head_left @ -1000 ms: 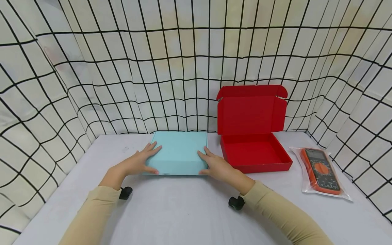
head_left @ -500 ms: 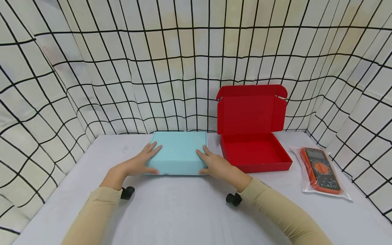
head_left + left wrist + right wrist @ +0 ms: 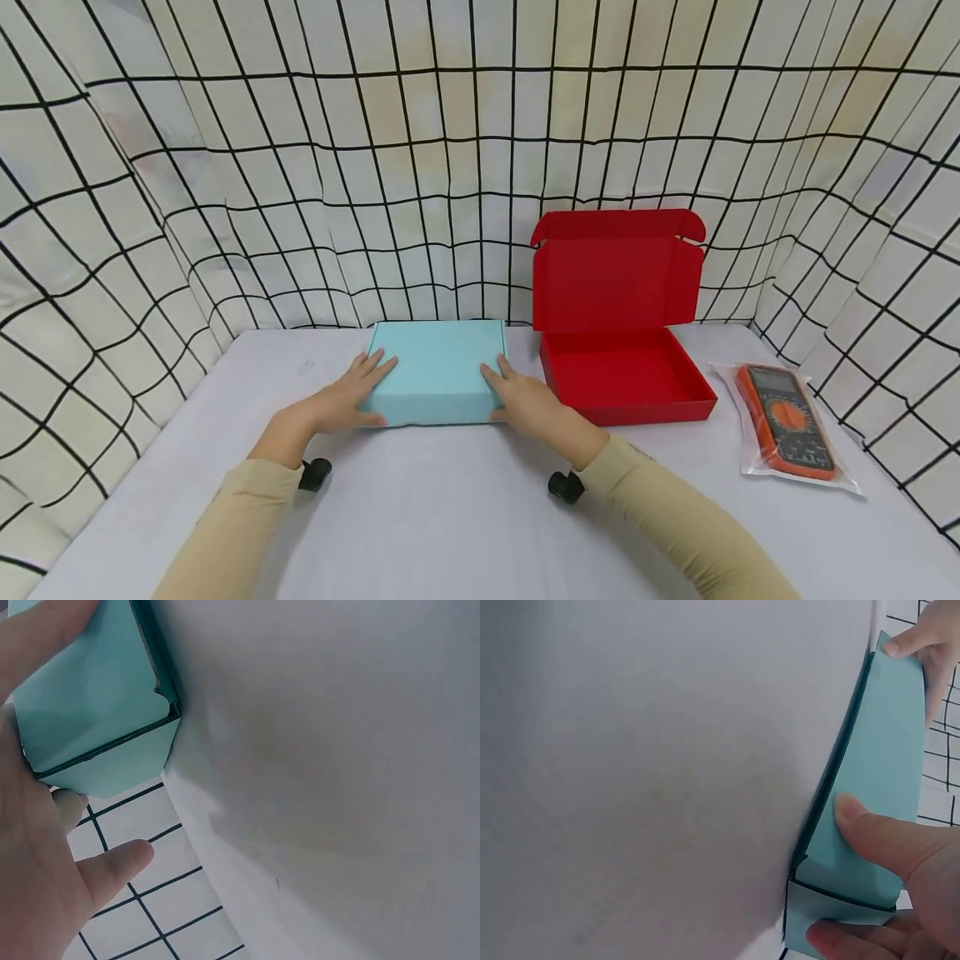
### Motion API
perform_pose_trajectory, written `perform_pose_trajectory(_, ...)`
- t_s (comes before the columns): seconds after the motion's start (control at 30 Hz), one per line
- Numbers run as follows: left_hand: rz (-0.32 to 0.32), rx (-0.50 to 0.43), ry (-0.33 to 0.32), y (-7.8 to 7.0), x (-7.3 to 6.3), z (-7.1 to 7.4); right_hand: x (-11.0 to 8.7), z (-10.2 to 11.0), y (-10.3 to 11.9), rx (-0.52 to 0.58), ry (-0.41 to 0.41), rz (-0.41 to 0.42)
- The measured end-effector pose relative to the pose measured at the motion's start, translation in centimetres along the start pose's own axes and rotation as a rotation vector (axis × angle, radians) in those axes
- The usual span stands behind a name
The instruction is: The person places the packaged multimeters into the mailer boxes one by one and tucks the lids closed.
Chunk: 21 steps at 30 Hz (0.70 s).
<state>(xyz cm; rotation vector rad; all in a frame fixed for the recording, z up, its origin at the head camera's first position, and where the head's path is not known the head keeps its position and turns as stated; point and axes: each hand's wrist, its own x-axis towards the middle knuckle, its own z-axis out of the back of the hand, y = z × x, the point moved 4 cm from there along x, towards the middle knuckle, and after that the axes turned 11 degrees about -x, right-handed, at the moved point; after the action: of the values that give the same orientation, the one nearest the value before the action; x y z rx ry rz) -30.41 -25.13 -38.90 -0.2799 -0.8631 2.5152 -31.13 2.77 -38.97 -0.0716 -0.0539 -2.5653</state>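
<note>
A closed light blue cardboard box (image 3: 438, 358) lies toward the back of the table, its front face toward me. My left hand (image 3: 348, 398) grips its left end, with the thumb on the front face and spread fingers over the top edge. One finger stands out free of the box in the left wrist view. At the other end my right hand (image 3: 528, 404) holds the front corner. The right wrist view shows that thumb (image 3: 874, 832) on the front face and the fingers against the end wall.
Right of the blue box stands a red cardboard box (image 3: 630, 412) with its lid (image 3: 615, 279) raised. An orange and black multimeter (image 3: 789, 417) in a clear plastic bag lies at the far right. White cloth with black grid lines (image 3: 480, 167) walls the white table (image 3: 442, 517).
The blue box has shifted very slightly back and left with both hands on it. My right forearm has moved a little left. The red box and multimeter stay put.
</note>
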Motion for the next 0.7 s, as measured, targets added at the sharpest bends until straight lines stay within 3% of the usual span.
perform_pose_trajectory(0.13, 0.004, 0.022, -0.012, 0.0, 0.2, 0.4, 0.5, 0.5, -0.3, 0.032, 0.04, -0.027)
perform_pose_trajectory(0.37, 0.014, -0.038, 0.015, 0.6, 0.1, 0.3, 0.8, 0.4, -0.9, 0.131, 0.119, -0.089)
perform_pose_trajectory(0.7, -0.001, -0.009, -0.009, 0.3, -0.1, 0.1, 1.2, 0.5, -0.9, 0.025, 0.097, -0.057)
